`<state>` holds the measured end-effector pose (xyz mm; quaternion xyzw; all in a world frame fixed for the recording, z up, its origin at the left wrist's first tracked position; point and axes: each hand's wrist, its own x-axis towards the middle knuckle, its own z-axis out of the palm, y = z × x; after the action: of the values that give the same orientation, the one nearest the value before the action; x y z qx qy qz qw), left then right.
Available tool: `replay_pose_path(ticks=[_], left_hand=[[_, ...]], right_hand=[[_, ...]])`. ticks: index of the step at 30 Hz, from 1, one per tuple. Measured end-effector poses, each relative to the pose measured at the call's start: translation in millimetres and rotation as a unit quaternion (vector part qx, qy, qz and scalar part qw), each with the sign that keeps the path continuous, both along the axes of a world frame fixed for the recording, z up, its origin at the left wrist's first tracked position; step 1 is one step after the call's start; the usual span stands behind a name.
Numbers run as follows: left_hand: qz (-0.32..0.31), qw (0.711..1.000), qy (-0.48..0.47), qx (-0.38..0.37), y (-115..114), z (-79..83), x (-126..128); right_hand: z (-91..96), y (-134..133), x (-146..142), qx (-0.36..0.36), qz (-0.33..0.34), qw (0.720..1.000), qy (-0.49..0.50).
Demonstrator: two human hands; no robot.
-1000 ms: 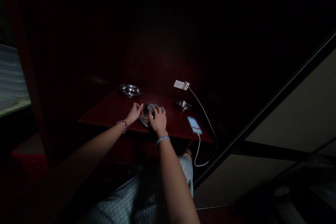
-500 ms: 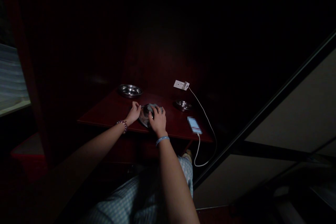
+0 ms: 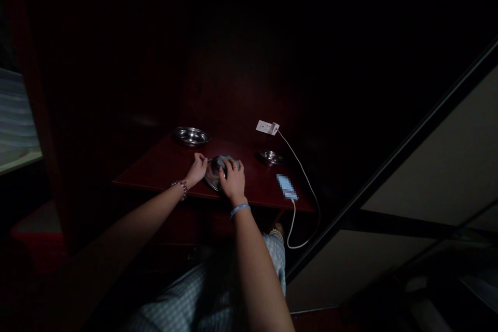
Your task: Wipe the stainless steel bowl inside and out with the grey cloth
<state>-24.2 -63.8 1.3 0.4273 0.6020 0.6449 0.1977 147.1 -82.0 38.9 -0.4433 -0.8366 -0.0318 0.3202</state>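
A shiny metal plate [image 3: 212,175] lies near the front edge of a dark red table [image 3: 163,168]. My left hand [image 3: 196,167] pinches the plate's left rim, fingers curled. My right hand [image 3: 233,181] rests on the plate, pressing a small grey cloth [image 3: 225,160] under its fingers. A beaded bracelet circles my left wrist and a pale blue band my right.
A steel bowl [image 3: 191,136] stands at the table's back left, a smaller one [image 3: 270,157] at the right. A phone [image 3: 287,187] lies at the right edge, its white cable [image 3: 307,181] running to a wall socket [image 3: 266,127]. The room is very dark.
My left hand has gone from flat fingers beside the plate to a curled grip on its rim. My right hand shifted slightly on the cloth.
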Motion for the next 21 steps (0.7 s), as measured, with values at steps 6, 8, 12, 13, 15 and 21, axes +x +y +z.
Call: replay_pose_path(ticks=[6,8,12,13,15,21], left_hand=[[-0.005,1.0,0.001,-0.001,0.5,-1.7,-1.2],[-0.005,1.0,0.0,-0.003,-0.4,-1.0,-1.3],[-0.005,1.0,-0.002,-0.007,-1.2,0.3,-1.2],[-0.006,1.0,-0.003,-0.007,-1.0,0.3,-1.2],[-0.008,1.0,-0.007,-0.005,-0.5,0.1,-1.1],[-0.004,1.0,0.003,-0.009,0.4,-1.2,-2.4]], right_hand=[[2.5,-2.8,0.0,0.003,-0.012,1.0,-0.015],[3.7,-4.0,-0.3,-0.002,-0.011,1.0,-0.014],[3.6,-3.9,-0.7,-0.001,-0.009,1.0,-0.012],[3.1,-3.4,-0.7,0.001,-0.007,1.0,-0.009],[1.9,-2.2,-0.5,0.002,0.0,1.0,-0.001],[1.8,-2.8,-1.1,0.001,0.0,1.0,-0.001]])
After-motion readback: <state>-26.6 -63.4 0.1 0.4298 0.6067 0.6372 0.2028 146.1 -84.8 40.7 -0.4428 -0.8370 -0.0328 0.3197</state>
